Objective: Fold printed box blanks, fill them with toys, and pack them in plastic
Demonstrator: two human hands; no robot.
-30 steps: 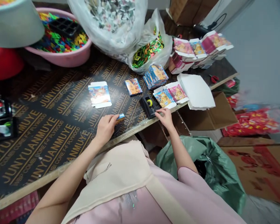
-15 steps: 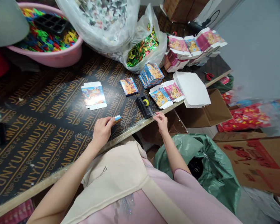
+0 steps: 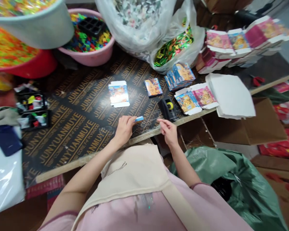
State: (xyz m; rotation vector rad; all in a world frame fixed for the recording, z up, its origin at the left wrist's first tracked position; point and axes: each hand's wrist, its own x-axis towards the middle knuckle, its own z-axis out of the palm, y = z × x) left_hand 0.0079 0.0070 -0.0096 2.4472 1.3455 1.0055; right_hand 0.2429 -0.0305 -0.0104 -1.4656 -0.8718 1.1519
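Note:
My left hand (image 3: 123, 130) rests by the table's front edge, its fingers closed on a small blue printed box (image 3: 139, 118), seen edge-on. My right hand (image 3: 169, 131) is pinched just in front of the black tape dispenser (image 3: 167, 109), which carries a yellow-cored roll. A short clear strip of tape seems to be between those fingertips, though it is hardly visible. Beyond the left hand lies a flat unfolded carton (image 3: 119, 93). A printed box (image 3: 153, 87) and a fanned stack of blue boxes (image 3: 179, 76) sit farther back.
Blue and pink cartons (image 3: 195, 98) and white sheets (image 3: 231, 94) lie at right. Behind stand a pink basin (image 3: 91, 57) of plastic pieces and plastic bags (image 3: 137, 41). Black trays (image 3: 33, 109) are at left. A green sack (image 3: 252, 179) stands below the edge.
My view has swung left, bringing the trays and more basins in. My right hand has moved from the dispenser's front toward my left hand, which still holds the small box.

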